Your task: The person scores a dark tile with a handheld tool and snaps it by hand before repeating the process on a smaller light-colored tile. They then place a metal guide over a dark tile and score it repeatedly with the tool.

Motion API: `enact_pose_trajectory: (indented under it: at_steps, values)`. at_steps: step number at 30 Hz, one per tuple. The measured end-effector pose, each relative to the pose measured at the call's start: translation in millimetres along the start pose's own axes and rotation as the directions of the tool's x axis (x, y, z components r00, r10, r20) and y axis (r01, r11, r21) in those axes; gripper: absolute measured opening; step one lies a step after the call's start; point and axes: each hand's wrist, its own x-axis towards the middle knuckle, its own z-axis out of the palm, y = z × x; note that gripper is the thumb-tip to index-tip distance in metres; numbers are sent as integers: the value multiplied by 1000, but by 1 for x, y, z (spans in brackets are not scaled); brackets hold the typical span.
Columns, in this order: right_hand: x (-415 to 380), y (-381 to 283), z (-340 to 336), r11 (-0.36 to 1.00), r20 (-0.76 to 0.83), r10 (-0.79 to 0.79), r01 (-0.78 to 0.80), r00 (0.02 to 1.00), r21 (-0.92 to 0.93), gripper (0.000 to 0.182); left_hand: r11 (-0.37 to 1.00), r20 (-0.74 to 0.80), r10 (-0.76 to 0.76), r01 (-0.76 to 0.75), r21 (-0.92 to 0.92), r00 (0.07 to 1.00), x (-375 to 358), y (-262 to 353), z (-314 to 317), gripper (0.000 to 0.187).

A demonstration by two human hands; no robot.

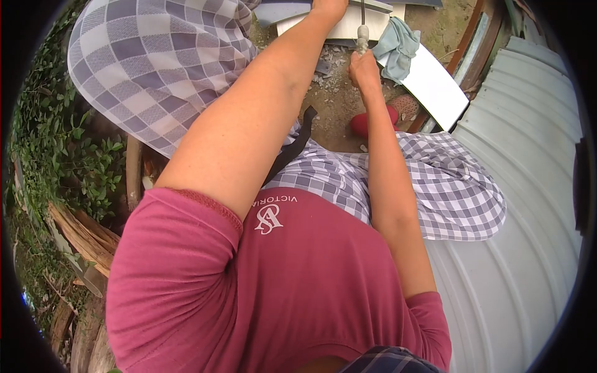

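Observation:
My left hand is at the top edge of the view, partly cut off, beside a pale flat strip; its fingers do not show clearly. Below and to the right, my right hand is closed round the lower end of a whitish, worn handle. From this handle a thin dark rod or blade runs up out of view. A crumpled light blue-green cloth lies just right of the handle, on a white board.
Grey rubble lies on the dirt below the boards. A red shoe shows near my right forearm. Ribbed metal sheeting fills the right side. Split wood and leafy plants are at the left.

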Motion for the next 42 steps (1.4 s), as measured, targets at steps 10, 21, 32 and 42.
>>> enact_pose_trajectory:
  at_steps: [10, 21, 32, 42]
  values:
    - [-13, -16, -7, 1000, -35, -13, 13, 999, -10, 36, 1000, 116, -1, 0, 8, 993, 2, 0, -8, 21]
    - [-17, 2, -6, 996, -12, -5, 4, 1000, -86, 37, 997, 27, -51, 53, -55, 998, -2, -4, 6, 23]
    - [-13, 0, -7, 999, 5, 10, -9, 1000, -51, 37, 976, 162, -49, 82, -202, 986, 3, -9, -3, 24]
    - [5, -6, -14, 999, 72, 44, -44, 996, -7, 36, 999, 156, -19, 25, -38, 988, -4, -4, -10, 26]
